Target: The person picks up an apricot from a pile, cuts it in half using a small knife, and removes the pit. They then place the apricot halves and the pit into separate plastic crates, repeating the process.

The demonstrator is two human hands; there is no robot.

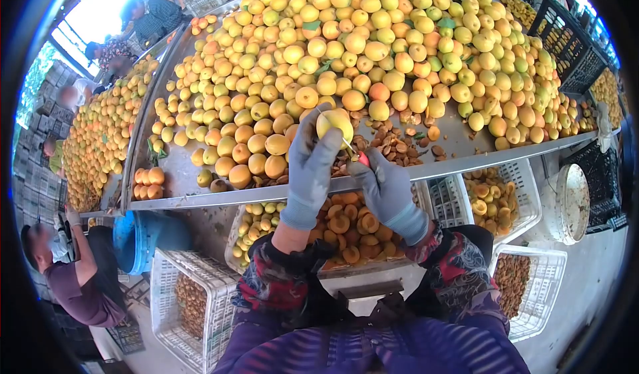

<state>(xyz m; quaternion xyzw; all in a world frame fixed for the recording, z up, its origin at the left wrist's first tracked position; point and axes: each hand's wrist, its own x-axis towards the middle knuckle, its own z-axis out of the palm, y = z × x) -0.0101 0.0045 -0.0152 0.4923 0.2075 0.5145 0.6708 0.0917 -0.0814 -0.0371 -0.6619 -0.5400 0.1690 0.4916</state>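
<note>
Both my hands wear grey gloves and meet above the metal table's front edge. My left hand [311, 158] is closed round a yellow fruit [335, 126], holding it upright between thumb and fingers. My right hand [389, 191] grips a small tool with a red handle [363, 160], whose thin metal end touches the lower side of the fruit. Behind my hands rises a large heap of yellow-orange fruit [373, 41]. Brown pits [393, 142] lie scattered on the metal just beyond my right hand. Below my wrists, a crate holds halved fruit [349, 231].
White crates with pits stand at lower left [216, 294] and lower right [549, 287]. A blue barrel [136, 241] is left, a white bucket [571, 204] right. A person [83, 281] sits at the left; other people are farther back. The metal rim [200, 202] runs before me.
</note>
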